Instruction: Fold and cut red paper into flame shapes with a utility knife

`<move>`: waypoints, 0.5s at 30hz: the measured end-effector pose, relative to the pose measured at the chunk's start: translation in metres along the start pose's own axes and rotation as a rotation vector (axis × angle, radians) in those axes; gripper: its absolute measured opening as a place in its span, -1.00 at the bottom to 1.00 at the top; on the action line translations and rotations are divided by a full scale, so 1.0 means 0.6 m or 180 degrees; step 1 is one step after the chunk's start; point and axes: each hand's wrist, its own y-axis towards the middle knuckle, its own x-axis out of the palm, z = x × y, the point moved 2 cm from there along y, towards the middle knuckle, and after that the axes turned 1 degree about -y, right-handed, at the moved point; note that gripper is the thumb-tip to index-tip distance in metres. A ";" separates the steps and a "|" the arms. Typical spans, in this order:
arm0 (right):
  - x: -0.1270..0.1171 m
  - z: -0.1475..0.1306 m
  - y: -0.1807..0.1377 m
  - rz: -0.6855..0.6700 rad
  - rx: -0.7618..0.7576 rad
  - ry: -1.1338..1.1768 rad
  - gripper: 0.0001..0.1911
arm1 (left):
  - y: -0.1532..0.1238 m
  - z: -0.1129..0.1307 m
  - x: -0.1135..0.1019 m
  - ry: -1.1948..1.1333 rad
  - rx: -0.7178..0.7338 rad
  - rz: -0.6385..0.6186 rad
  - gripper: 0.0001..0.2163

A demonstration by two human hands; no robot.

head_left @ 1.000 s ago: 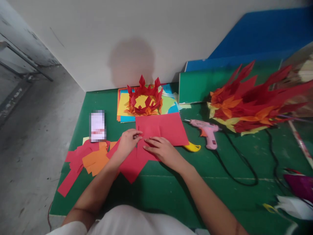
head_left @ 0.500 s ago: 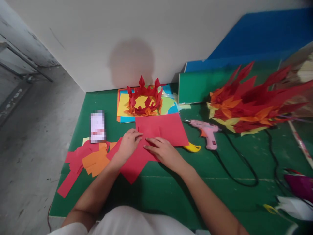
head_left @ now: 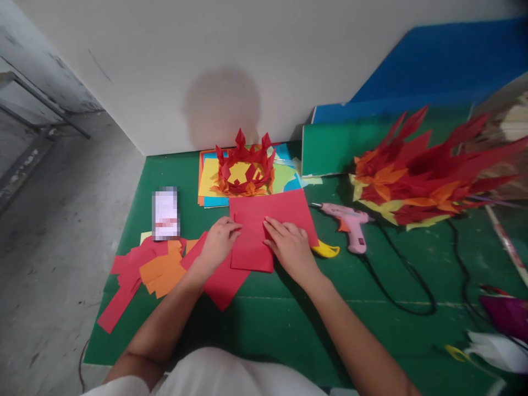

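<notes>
A small red paper sheet point(head_left: 251, 245) lies in front of me, overlapping a larger red sheet point(head_left: 284, 206). My left hand point(head_left: 219, 240) is closed, with thumb and fingertips pinching at the small sheet's left edge. Stretched out flat, the fingers of my right hand point(head_left: 291, 248) rest along its right edge. Another red sheet point(head_left: 225, 289) sticks out below, partly under my left hand and the small sheet. Just beyond is a red paper crown point(head_left: 246, 187) with pointed tips and orange leaf shapes around its base.
A pink glue gun point(head_left: 348, 220) with a black cord lies right of the sheets, near a yellow handle point(head_left: 328, 251). Left are a phone point(head_left: 165, 213), orange strips point(head_left: 163, 269) and red strips point(head_left: 124, 297). A larger flame-like paper crown point(head_left: 412, 181) stands at the right on the green table point(head_left: 297, 335).
My right hand has slid right across the small red sheet to its right edge, uncovering its middle and lower part. My left hand has stayed nearly in place.
</notes>
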 end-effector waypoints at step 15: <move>-0.025 0.006 -0.042 -0.0122 -0.0283 -0.0009 -0.63 | 0.000 -0.001 -0.001 0.0000 0.0100 -0.0042 -0.84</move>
